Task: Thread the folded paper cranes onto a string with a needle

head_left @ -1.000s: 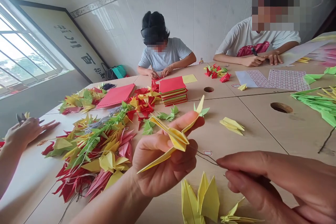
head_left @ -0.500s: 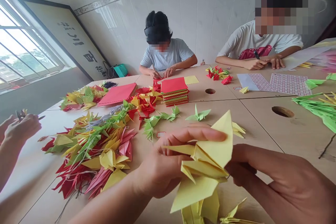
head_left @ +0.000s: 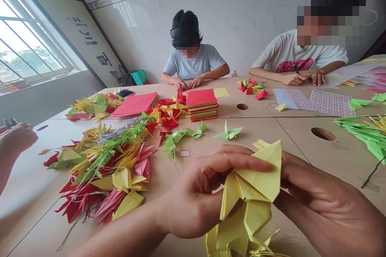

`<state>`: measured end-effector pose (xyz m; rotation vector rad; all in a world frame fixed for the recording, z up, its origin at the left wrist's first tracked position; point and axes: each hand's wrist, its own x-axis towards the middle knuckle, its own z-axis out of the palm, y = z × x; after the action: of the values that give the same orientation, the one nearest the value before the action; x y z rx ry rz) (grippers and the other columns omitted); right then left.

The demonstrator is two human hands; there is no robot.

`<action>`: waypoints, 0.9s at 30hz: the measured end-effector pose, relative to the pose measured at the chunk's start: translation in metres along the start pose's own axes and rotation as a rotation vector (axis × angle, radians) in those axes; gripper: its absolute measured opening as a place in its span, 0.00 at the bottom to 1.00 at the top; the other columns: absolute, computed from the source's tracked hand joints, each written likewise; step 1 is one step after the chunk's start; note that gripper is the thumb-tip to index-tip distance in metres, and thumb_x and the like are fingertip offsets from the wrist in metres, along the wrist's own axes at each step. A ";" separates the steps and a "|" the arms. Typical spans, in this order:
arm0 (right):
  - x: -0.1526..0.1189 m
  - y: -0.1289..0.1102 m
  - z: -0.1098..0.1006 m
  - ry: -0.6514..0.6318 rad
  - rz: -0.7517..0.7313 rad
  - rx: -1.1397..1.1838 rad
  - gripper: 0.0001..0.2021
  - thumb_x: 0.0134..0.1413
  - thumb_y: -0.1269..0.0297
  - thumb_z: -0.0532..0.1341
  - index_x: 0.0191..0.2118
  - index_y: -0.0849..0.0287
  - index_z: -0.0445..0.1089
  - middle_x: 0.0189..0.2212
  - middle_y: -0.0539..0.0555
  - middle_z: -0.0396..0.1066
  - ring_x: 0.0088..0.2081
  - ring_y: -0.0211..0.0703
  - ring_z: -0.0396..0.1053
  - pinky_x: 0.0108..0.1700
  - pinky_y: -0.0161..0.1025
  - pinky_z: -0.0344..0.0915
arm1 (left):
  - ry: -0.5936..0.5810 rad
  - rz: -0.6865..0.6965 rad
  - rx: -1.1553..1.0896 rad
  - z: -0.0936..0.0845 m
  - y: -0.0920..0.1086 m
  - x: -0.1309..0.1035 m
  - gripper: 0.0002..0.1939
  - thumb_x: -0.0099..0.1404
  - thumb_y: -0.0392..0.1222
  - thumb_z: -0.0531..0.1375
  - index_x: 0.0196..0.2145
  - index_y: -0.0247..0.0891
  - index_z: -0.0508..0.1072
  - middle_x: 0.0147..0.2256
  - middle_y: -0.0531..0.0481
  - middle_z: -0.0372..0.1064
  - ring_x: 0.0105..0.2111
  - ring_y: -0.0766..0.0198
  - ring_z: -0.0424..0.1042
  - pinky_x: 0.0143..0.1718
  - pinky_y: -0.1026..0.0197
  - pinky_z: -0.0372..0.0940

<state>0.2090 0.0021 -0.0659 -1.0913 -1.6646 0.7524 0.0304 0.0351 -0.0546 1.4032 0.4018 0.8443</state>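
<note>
Both hands have closed in since before: left hand (head_left: 196, 200) and right hand (head_left: 325, 209) now pinch the yellow crane bunch (head_left: 250, 196) near me, hiding the table (head_left: 301, 136); crane pile (head_left: 105, 168) sits left

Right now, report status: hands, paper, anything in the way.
Left hand and right hand both pinch the yellow folded paper above the table. Nothing blocks them.
</note>
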 end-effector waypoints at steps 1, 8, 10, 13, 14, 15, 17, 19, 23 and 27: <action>-0.001 0.001 -0.001 -0.016 0.029 0.009 0.08 0.56 0.57 0.62 0.42 0.42 0.74 0.41 0.49 0.76 0.43 0.47 0.75 0.47 0.42 0.73 | 0.009 0.001 -0.007 0.001 -0.001 0.000 0.14 0.63 0.41 0.61 0.47 0.45 0.77 0.48 0.45 0.65 0.47 0.57 0.68 0.48 0.60 0.65; -0.007 0.008 -0.002 -0.033 0.226 0.249 0.05 0.58 0.57 0.60 0.36 0.50 0.63 0.34 0.50 0.73 0.34 0.41 0.74 0.32 0.33 0.75 | 0.073 0.038 0.107 -0.003 -0.007 0.003 0.17 0.60 0.45 0.64 0.47 0.43 0.76 0.46 0.45 0.65 0.45 0.56 0.68 0.48 0.57 0.64; -0.007 0.008 -0.001 -0.002 0.211 0.271 0.04 0.59 0.59 0.59 0.37 0.49 0.62 0.36 0.50 0.73 0.37 0.41 0.74 0.35 0.31 0.75 | 0.090 0.039 0.127 -0.004 -0.009 0.003 0.16 0.61 0.45 0.63 0.48 0.43 0.76 0.46 0.45 0.66 0.45 0.56 0.68 0.49 0.57 0.64; -0.006 0.006 0.001 -0.007 0.142 0.218 0.01 0.61 0.62 0.57 0.38 0.48 0.62 0.33 0.47 0.71 0.36 0.37 0.74 0.35 0.28 0.74 | 0.115 0.012 0.095 -0.004 -0.012 0.005 0.15 0.61 0.43 0.64 0.47 0.44 0.76 0.47 0.46 0.66 0.44 0.59 0.69 0.47 0.60 0.65; -0.006 0.005 0.001 0.002 0.113 0.181 0.02 0.62 0.63 0.56 0.38 0.48 0.61 0.33 0.47 0.71 0.35 0.36 0.74 0.35 0.27 0.73 | 0.133 -0.006 0.071 -0.003 -0.013 0.006 0.15 0.61 0.42 0.65 0.47 0.44 0.76 0.46 0.46 0.66 0.43 0.60 0.70 0.46 0.61 0.65; -0.006 0.005 0.001 0.020 0.079 0.141 0.02 0.62 0.64 0.55 0.39 0.47 0.61 0.34 0.47 0.70 0.35 0.35 0.74 0.36 0.26 0.73 | 0.159 -0.024 0.055 -0.003 -0.013 0.007 0.15 0.60 0.41 0.65 0.46 0.44 0.77 0.45 0.47 0.66 0.43 0.60 0.70 0.45 0.62 0.65; -0.007 0.006 0.002 0.063 0.018 0.055 0.04 0.63 0.64 0.54 0.42 0.46 0.60 0.39 0.48 0.70 0.38 0.35 0.73 0.39 0.28 0.73 | 0.210 -0.044 0.072 -0.002 -0.013 0.008 0.15 0.58 0.40 0.67 0.44 0.43 0.77 0.43 0.47 0.68 0.42 0.60 0.71 0.45 0.61 0.65; -0.008 0.008 0.003 0.084 -0.016 -0.029 0.07 0.63 0.64 0.54 0.45 0.45 0.59 0.42 0.49 0.69 0.41 0.37 0.73 0.41 0.29 0.73 | 0.253 -0.025 0.166 -0.001 -0.012 0.008 0.15 0.57 0.38 0.67 0.43 0.41 0.77 0.42 0.47 0.69 0.42 0.59 0.71 0.45 0.60 0.65; -0.009 0.013 0.006 0.026 -0.017 -0.119 0.10 0.64 0.62 0.54 0.49 0.44 0.56 0.44 0.50 0.69 0.44 0.39 0.72 0.43 0.32 0.73 | 0.291 0.037 0.418 0.001 -0.008 0.008 0.14 0.57 0.32 0.64 0.43 0.39 0.77 0.43 0.46 0.71 0.44 0.58 0.71 0.48 0.60 0.64; -0.009 0.018 0.010 -0.024 0.010 -0.066 0.09 0.64 0.60 0.54 0.48 0.45 0.54 0.43 0.51 0.71 0.43 0.40 0.74 0.42 0.34 0.74 | 0.283 0.041 0.428 0.002 -0.008 0.008 0.15 0.56 0.29 0.63 0.42 0.38 0.76 0.42 0.47 0.71 0.44 0.60 0.71 0.44 0.62 0.65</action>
<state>0.2062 0.0011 -0.0878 -1.1419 -1.7156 0.7236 0.0391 0.0403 -0.0606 1.6911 0.8093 1.0353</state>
